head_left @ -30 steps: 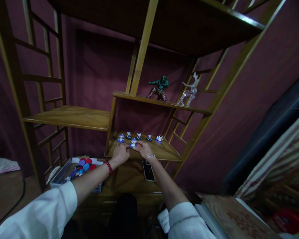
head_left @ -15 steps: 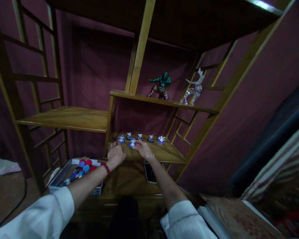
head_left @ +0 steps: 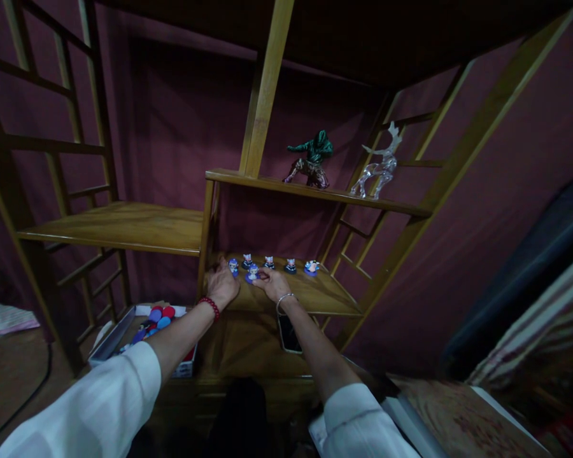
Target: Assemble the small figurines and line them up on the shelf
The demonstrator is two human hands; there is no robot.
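My right hand [head_left: 273, 284] pinches a small purple-and-white figurine [head_left: 253, 274] on a round purple base, at the front of the low shelf [head_left: 286, 299]. My left hand [head_left: 222, 286] is closed around another purple-and-white figurine [head_left: 233, 266] at the shelf's left end; its fingertips are partly hidden. Behind them stands a row of small figurines with dark bases, one figurine [head_left: 247, 261] at the left, one figurine [head_left: 268, 262] in the middle and one figurine [head_left: 290, 266] further right. A blue-and-white figurine [head_left: 311, 268] ends the row at the right.
An open box [head_left: 119, 331] with several red, blue and purple round pieces sits at lower left. A phone [head_left: 289, 334] lies below my right wrist. On the upper shelf [head_left: 344, 194] stand a green crouching statue [head_left: 312, 159] and a clear deer figurine [head_left: 379, 165]. Wooden posts frame both sides.
My left hand has shifted slightly up and forward, its fingers now reaching along the left side of the left figurine. My right hand stays on its figurine. The camera view has shifted slightly.
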